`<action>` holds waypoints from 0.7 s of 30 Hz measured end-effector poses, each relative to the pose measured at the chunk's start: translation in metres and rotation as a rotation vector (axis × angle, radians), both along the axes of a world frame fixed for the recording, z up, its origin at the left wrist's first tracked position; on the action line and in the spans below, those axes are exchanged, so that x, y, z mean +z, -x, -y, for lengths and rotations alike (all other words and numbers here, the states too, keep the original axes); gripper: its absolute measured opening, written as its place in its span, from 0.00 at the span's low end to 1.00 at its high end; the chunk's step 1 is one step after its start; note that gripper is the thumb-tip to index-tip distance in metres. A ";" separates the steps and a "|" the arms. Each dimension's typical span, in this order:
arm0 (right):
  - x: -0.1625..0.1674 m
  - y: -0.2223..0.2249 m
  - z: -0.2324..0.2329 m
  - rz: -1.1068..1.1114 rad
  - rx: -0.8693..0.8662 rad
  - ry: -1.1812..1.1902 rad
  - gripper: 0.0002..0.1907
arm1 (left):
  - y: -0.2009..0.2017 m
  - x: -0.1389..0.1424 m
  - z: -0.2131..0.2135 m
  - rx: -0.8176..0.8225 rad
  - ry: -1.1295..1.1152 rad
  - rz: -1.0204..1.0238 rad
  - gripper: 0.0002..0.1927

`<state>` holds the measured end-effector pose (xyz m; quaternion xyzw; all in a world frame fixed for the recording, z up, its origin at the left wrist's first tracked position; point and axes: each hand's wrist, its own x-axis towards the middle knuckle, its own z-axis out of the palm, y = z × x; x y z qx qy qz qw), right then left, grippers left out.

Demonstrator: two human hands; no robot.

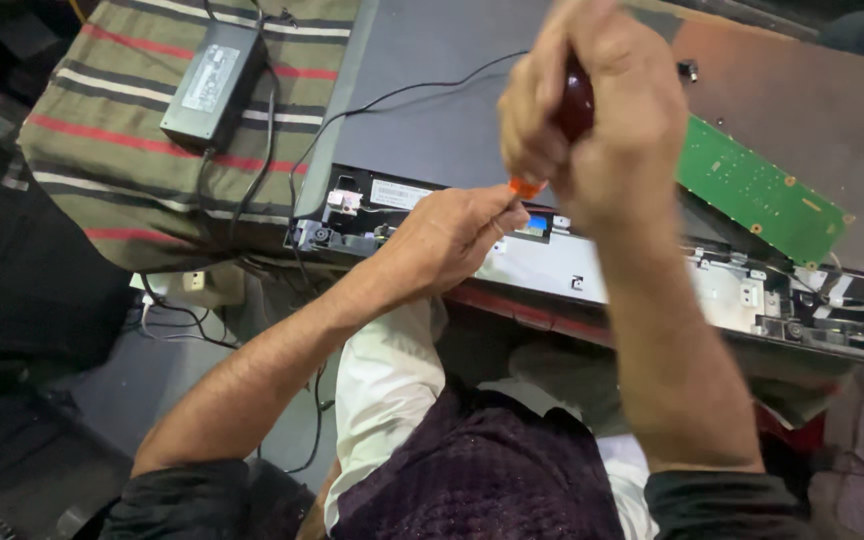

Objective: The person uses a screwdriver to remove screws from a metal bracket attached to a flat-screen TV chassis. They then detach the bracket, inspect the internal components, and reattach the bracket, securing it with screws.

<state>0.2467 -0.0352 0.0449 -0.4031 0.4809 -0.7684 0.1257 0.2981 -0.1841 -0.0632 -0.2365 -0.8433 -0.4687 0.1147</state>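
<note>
Right hand [592, 120] fingers grip screwdriver [562, 120] — dark red handle, orange collar; left hand [452, 235] pinches shaft.

Right hand [592, 120] gripping screwdriver [570, 110], left hand [452, 235] steadying tip, opened panel [552, 270]

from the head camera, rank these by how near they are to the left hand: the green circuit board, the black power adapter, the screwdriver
1. Screwdriver: its orange collar touches the left hand.
2. Black power adapter: up left, on the striped cloth.
3. Green circuit board: far right, on the panel.

Both hands [592, 120] clenched (left [452, 235] lower)
</note>
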 end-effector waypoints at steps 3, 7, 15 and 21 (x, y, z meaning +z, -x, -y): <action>0.010 0.013 0.001 0.078 0.304 0.006 0.24 | -0.001 0.000 0.001 0.017 0.031 0.025 0.13; -0.027 0.002 0.020 -0.178 -0.355 0.034 0.20 | 0.004 0.000 0.004 0.032 -0.020 -0.004 0.12; -0.032 0.005 0.008 -0.107 -0.149 0.051 0.26 | 0.012 0.008 0.020 -0.086 0.047 0.260 0.14; -0.024 0.001 0.011 -0.180 -0.243 0.005 0.26 | 0.019 0.010 0.068 -0.106 0.073 0.088 0.12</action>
